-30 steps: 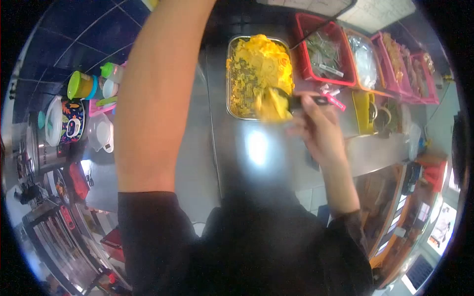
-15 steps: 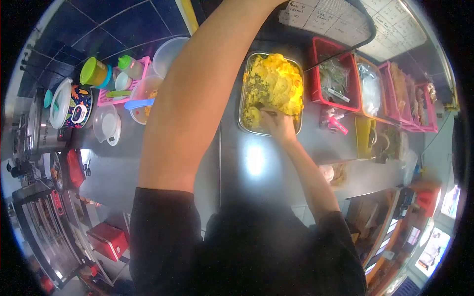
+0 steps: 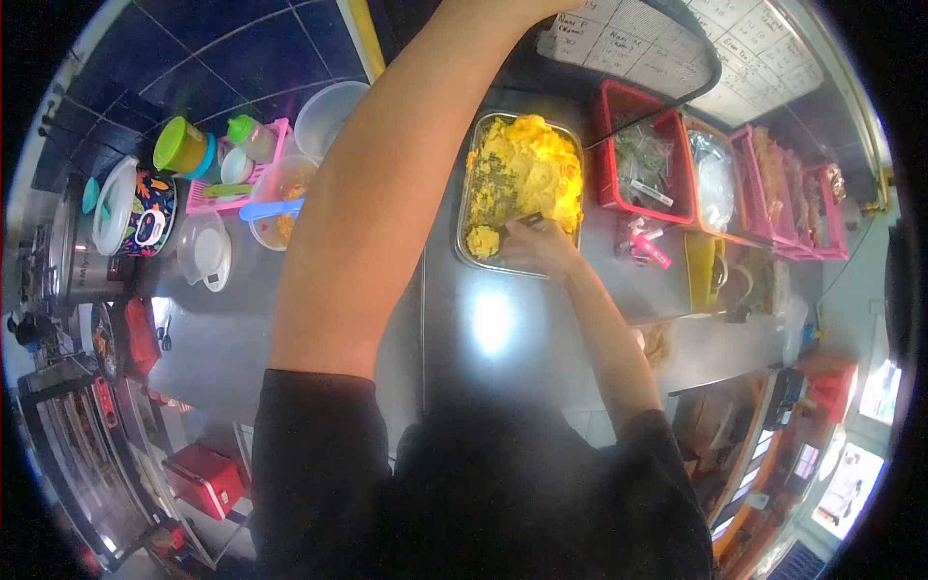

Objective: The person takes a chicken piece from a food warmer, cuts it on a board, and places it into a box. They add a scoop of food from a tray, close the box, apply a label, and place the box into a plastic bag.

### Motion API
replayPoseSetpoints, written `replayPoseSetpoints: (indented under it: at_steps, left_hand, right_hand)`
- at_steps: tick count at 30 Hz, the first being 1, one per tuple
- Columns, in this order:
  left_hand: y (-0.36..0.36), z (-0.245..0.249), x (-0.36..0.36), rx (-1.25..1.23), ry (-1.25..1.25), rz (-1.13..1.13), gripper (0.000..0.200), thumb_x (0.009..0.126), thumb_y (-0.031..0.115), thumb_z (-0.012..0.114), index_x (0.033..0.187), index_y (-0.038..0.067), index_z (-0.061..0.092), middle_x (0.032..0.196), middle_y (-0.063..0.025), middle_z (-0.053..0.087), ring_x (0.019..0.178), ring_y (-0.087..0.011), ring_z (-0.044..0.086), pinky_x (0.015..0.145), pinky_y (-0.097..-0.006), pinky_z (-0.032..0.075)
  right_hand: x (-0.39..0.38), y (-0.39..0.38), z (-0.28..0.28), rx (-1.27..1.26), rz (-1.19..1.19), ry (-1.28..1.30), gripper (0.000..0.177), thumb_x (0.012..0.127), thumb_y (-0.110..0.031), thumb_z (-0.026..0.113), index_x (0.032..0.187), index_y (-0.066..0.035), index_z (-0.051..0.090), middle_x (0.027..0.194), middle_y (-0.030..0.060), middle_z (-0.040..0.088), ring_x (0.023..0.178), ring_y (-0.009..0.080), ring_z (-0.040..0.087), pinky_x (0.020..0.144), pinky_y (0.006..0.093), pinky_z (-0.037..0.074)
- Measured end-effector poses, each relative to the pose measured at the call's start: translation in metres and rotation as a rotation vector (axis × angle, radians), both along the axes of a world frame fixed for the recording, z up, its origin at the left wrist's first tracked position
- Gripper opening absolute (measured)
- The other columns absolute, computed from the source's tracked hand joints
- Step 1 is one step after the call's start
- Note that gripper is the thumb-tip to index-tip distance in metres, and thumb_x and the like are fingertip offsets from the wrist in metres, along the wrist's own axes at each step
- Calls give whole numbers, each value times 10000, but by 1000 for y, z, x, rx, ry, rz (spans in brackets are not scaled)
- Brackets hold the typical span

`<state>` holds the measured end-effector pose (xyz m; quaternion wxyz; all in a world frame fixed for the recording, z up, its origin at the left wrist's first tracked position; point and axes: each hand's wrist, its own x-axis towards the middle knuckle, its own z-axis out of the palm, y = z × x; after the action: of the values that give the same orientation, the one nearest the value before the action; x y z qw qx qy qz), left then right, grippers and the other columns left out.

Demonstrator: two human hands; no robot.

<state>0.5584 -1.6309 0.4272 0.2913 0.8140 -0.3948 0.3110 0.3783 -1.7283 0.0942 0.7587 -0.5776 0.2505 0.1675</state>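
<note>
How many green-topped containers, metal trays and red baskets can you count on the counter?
Green-topped containers: 2, a jar and a bottle
Metal tray: 1, with yellow food inside
Red basket: 1
Total: 4

Compared with one second ago: transfer of right hand (image 3: 541, 247) and tool (image 3: 529, 219) from beside the near right corner of tray (image 3: 463, 215) to inside its near end; appearance of yellow clump (image 3: 482, 242) at the near left corner, formerly only smeared there; rightward swing of left forearm (image 3: 387, 193) towards the tray's far side; exposure of bowl (image 3: 282, 172) and blue handle (image 3: 273, 210), previously hidden.
</note>
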Motion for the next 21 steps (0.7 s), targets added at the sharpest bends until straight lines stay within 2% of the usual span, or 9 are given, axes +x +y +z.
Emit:
replayPoseSetpoints:
  at_steps: [2,5,7,9,10,11,14,16,21]
  left_hand:
    - [-6,-1,4,-36,-54,-2,391,954,382,541,910,22,685,922,-190,687,930,-389,625,855,-495,453]
    - [-5,11,-3,52,122,17,379,937,378,555,845,34,684,860,-194,696,871,-398,672,772,-511,508]
    - [-14,10,-8,87,52,160,369,940,385,556,852,50,682,876,-195,690,870,-396,667,767,-514,506]
    - [-19,12,-14,64,51,185,427,898,476,598,857,58,678,901,-200,687,917,-406,655,806,-507,501]
    - [-17,-7,35,124,78,85,581,925,647,467,1123,144,677,1130,-166,678,1069,-406,617,908,-501,459]
    - [-19,-10,54,194,101,124,625,941,685,387,1243,192,622,1235,-159,646,1192,-401,569,979,-493,437]
    - [-23,-10,58,184,56,121,643,939,687,392,1253,172,615,1225,-159,648,1173,-392,583,979,-469,434]
    - [-26,-10,63,218,78,143,648,939,690,393,1256,170,615,1231,-153,647,1175,-385,585,982,-460,432]
    - [-24,-17,76,149,54,84,674,930,707,398,1263,161,610,1241,-149,643,1180,-376,581,981,-437,427]
  right_hand:
    - [1,-1,-1,72,-39,-3,470,945,-330,666,1197,52,560,1038,200,656,918,289,697,818,402,592]
    - [-7,-3,10,138,-171,-31,505,943,-345,665,1208,67,541,1068,223,648,958,317,694,836,415,590]
    - [-23,-6,26,152,-290,-62,478,956,-343,646,1217,44,542,1069,226,652,970,317,696,823,416,592]
    - [-52,-10,48,140,-420,-68,450,966,-335,631,1224,24,544,1069,223,655,971,310,699,808,412,594]
    - [-71,-7,62,223,-440,-103,431,974,-329,619,1228,11,545,1075,208,660,977,299,701,793,402,592]
    - [-93,-6,71,307,-446,-143,412,982,-322,607,1233,-2,546,1080,192,665,983,287,702,778,392,591]
    - [-165,-5,82,329,-546,-131,411,980,-325,611,1238,-11,547,1071,131,673,915,244,707,737,354,583]
    - [-216,-9,79,339,-759,-122,399,983,-320,607,1237,-17,552,1052,86,671,832,210,693,701,323,574]
    - [-336,-55,70,-140,-1186,-208,337,999,-248,583,1221,5,592,1099,123,661,896,188,686,718,315,589]
